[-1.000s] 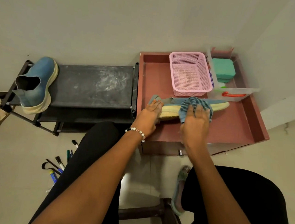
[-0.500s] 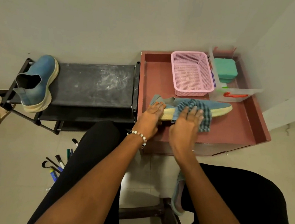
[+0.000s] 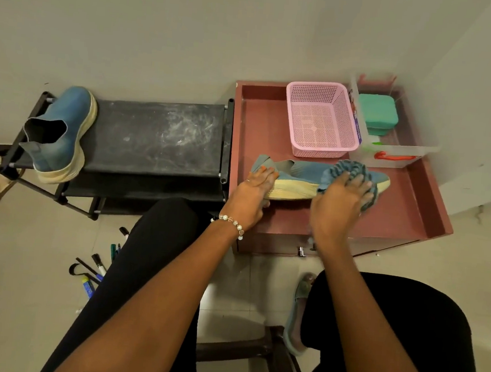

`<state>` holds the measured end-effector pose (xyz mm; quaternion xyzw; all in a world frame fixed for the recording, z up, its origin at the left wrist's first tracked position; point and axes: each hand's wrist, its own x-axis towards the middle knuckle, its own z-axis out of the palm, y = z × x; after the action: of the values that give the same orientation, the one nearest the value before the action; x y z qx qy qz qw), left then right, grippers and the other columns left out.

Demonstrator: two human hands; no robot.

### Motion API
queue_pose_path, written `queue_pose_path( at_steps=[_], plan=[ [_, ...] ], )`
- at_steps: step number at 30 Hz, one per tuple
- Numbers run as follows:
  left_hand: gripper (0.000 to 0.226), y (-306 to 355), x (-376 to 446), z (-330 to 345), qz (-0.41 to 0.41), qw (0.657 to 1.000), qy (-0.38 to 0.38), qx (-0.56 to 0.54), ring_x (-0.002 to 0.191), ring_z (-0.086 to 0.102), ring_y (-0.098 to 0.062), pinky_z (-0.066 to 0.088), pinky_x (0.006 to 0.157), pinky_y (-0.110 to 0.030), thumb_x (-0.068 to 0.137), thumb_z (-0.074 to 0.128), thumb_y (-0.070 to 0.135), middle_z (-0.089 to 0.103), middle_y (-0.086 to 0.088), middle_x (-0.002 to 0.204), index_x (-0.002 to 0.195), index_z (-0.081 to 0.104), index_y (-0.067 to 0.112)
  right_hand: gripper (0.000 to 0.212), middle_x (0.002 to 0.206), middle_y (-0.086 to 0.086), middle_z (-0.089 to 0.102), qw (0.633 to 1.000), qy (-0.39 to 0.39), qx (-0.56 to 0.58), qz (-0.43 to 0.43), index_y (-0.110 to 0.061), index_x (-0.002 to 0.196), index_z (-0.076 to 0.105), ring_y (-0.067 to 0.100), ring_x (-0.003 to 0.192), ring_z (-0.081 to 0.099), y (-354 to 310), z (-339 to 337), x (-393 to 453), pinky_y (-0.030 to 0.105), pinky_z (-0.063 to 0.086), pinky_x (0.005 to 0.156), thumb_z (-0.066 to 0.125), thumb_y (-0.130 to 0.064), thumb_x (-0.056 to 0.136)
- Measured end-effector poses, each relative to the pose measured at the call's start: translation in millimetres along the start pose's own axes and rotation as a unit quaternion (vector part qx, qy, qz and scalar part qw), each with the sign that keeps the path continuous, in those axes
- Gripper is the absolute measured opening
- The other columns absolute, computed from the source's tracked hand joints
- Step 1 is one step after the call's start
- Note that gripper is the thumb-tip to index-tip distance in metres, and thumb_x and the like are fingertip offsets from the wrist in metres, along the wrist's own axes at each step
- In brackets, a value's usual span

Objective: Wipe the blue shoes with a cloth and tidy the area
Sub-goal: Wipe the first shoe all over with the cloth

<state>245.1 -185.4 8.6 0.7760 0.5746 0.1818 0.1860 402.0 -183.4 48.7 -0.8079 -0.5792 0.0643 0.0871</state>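
Right hand point(image 3: 336, 204): curled over a bunched striped cloth point(image 3: 350, 177), pressed on the toe end of the shoe; half a second before, nearer the middle of the shoe, with the cloth spread flatter.
Left hand point(image 3: 251, 195): gripped the heel end of the shoe, fingers point(image 3: 264, 174) curled over the collar, same grip as before; bead bracelet point(image 3: 230, 223) on the wrist.
Shoe point(image 3: 301, 176): blue with a cream sole, lying on its side across the red tray top, toe pointing right, place unchanged.
Red cabinet point(image 3: 399, 211): raised rim around the shoe.
Pink basket point(image 3: 321, 118): just behind the shoe, apart from it.
Clear box point(image 3: 395, 151): right of the basket, a green container point(image 3: 377, 111) inside.
Second blue shoe point(image 3: 60, 134): well apart on the left end of the black rack point(image 3: 153, 136).
Markers point(image 3: 98, 265): scattered on the floor below the rack.
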Motion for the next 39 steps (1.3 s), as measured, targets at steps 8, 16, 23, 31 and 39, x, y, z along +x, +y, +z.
queue_pose_path(
  at_steps=[8, 16, 23, 31, 39],
  plan=[
    [0.068, -3, 2, -3, 0.002, 1.000, 0.007, -0.006, 0.139, 0.034, -0.027, 0.015, 0.115, -0.022, 0.077, 0.063, -0.013, 0.039, -0.017, 0.147, 0.140, 0.040, -0.003, 0.067, 0.149, 0.033, 0.019, 0.976, -0.037, -0.053, -0.207, 0.004, 0.144, 0.027, 0.046, 0.141, 0.013, -32, 21, -37, 0.050, 0.001, 0.115, 0.058, -0.009, 0.085],
    [0.067, -4, 0, -4, -0.004, 1.000, -0.003, -0.017, 0.144, 0.024, -0.023, 0.004, 0.113, -0.015, 0.084, 0.062, -0.003, 0.032, -0.015, 0.151, 0.144, 0.033, 0.001, 0.067, 0.146, 0.027, 0.034, 0.992, 0.002, -0.030, -0.123, 0.001, 0.142, 0.035, 0.037, 0.140, 0.025, 31, 4, 9, 0.047, -0.001, 0.116, 0.062, -0.008, 0.081],
    [0.068, -5, 3, -2, -0.008, 1.000, -0.003, -0.010, 0.144, 0.025, -0.020, 0.003, 0.111, -0.013, 0.085, 0.062, 0.000, 0.032, -0.012, 0.152, 0.146, 0.032, 0.004, 0.073, 0.154, 0.024, 0.015, 0.987, -0.004, -0.025, -0.158, -0.001, 0.146, 0.023, 0.039, 0.144, 0.005, 12, 9, -3, 0.046, -0.008, 0.115, 0.057, -0.004, 0.082],
    [0.067, -5, 2, -1, 0.005, 1.000, 0.009, 0.004, 0.139, 0.035, -0.026, 0.017, 0.116, -0.023, 0.081, 0.060, -0.008, 0.038, -0.015, 0.148, 0.143, 0.036, 0.000, 0.057, 0.113, 0.013, 0.068, 0.913, -0.084, 0.380, -0.125, -0.012, 0.115, 0.067, 0.026, 0.110, 0.062, -8, -4, -22, 0.036, 0.046, 0.101, 0.044, 0.009, 0.068],
    [0.065, -4, 2, 1, 0.046, 0.994, 0.080, 0.062, 0.120, 0.055, -0.039, 0.029, 0.105, -0.049, 0.062, 0.065, -0.025, 0.059, -0.023, 0.125, 0.124, 0.057, -0.008, 0.027, 0.083, 0.010, 0.069, 0.781, 0.039, 0.584, 0.220, -0.013, 0.090, 0.069, 0.024, 0.074, 0.069, 78, -56, 30, 0.039, 0.058, 0.070, 0.051, 0.006, 0.081]
  ],
)
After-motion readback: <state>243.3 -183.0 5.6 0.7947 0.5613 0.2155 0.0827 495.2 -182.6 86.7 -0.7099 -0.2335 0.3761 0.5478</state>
